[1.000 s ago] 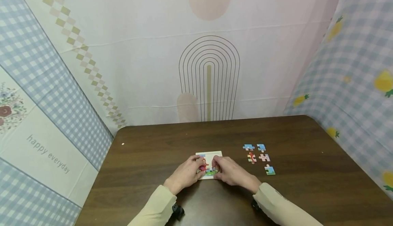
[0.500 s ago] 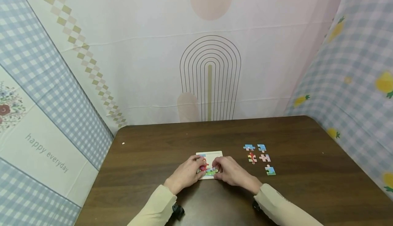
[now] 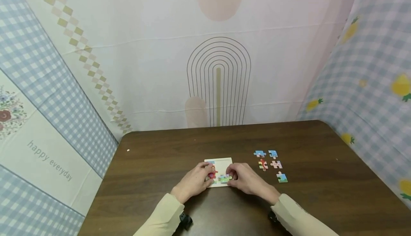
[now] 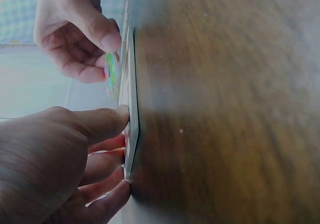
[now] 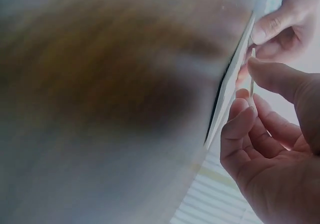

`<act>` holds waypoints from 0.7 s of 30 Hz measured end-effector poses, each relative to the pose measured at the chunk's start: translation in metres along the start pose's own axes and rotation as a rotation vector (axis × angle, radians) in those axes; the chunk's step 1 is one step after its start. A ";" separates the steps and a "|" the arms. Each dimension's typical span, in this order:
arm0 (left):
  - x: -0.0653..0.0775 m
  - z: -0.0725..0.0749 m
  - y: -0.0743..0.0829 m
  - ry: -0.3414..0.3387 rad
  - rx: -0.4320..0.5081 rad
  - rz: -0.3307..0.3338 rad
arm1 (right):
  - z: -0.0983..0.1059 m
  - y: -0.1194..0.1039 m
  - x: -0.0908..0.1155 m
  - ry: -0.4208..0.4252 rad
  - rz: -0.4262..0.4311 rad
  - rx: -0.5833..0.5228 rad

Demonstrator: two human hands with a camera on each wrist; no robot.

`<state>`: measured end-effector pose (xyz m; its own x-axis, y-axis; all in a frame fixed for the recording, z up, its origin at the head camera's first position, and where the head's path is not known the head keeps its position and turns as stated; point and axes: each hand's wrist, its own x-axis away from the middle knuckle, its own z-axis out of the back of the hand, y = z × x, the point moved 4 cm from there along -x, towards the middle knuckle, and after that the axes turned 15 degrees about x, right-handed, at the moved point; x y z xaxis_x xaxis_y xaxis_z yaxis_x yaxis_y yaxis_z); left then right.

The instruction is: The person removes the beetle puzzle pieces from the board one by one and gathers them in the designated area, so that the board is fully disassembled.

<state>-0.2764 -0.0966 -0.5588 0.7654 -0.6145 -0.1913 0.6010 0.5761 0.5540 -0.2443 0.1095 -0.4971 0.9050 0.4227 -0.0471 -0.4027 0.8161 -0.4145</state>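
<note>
A small white puzzle board (image 3: 223, 163) lies flat on the table, its left part filled with red and blue picture pieces. My left hand (image 3: 194, 179) rests over that left part, with thumb and fingertips pressing on the board and a finger at its edge. Between thumb and fingers, my right hand (image 3: 245, 179) pinches a green jigsaw piece (image 3: 224, 179). In the left wrist view this jigsaw piece (image 4: 111, 73) stands tilted just above the board; the right wrist view shows it edge-on. My fingers cover some of the picture.
Several loose jigsaw pieces lie right of the board, among them a red one (image 3: 263, 164), a pink one (image 3: 276, 164) and a blue-green one (image 3: 282, 177). Patterned cloths hang behind and beside the brown table (image 3: 167, 150).
The right hand has shifted slightly to the right, and the green piece has come up from the board's lower part with it. The left hand stays where it was.
</note>
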 end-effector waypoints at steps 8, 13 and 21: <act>-0.001 -0.001 -0.001 0.004 -0.011 0.007 | 0.014 0.023 0.018 0.016 -0.035 -0.020; 0.000 0.001 0.001 0.005 0.004 -0.018 | 0.021 0.041 0.032 0.035 -0.046 -0.016; 0.001 0.005 0.004 -0.007 0.048 0.006 | 0.032 0.068 0.054 0.068 -0.046 -0.005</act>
<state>-0.2739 -0.0973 -0.5530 0.7670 -0.6151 -0.1826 0.5849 0.5533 0.5930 -0.2273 0.1999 -0.4989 0.9299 0.3567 -0.0897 -0.3599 0.8318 -0.4226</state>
